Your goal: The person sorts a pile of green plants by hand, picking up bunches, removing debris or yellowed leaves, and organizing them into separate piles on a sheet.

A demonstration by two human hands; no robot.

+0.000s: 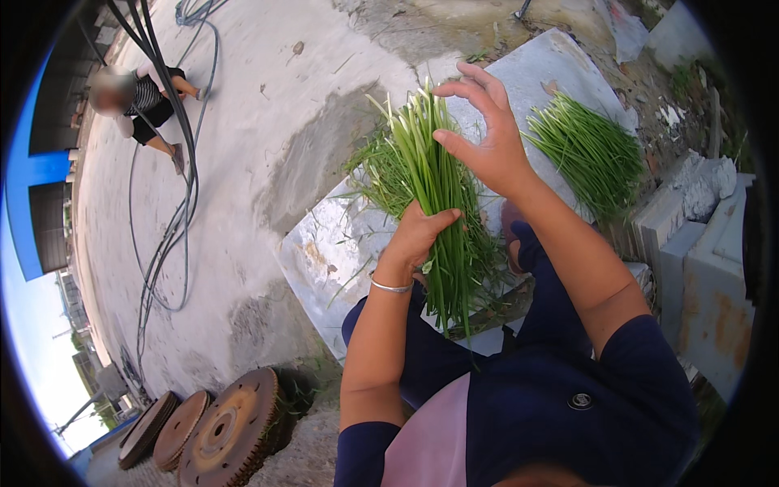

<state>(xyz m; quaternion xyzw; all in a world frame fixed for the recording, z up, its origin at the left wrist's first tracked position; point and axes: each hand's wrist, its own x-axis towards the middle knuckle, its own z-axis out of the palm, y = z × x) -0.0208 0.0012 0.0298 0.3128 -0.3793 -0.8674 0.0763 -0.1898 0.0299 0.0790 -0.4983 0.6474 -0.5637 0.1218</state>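
Note:
My left hand point(420, 234) is closed around the middle of a bunch of long green garlic chives point(431, 164), whose pale cut ends point away from me. At the upper right of those ends, my right hand point(490, 131) is raised with its thumb and fingers apart, holding nothing. Beneath the bunch, a heap of loose chives and grassy trimmings point(383, 173) lies on a pale stone slab point(316, 262). Farther right, a second pile of chives point(587, 152) rests on another grey slab point(548, 67). The lower end of the held bunch hangs over my lap.
Rusty toothed discs point(228, 426) lean at the lower left. Dark cables or hoses point(192, 146) run across the concrete ground point(243, 91). Stacked stone blocks point(688, 255) stand to the right. Another person point(152, 103) sits low at the upper left.

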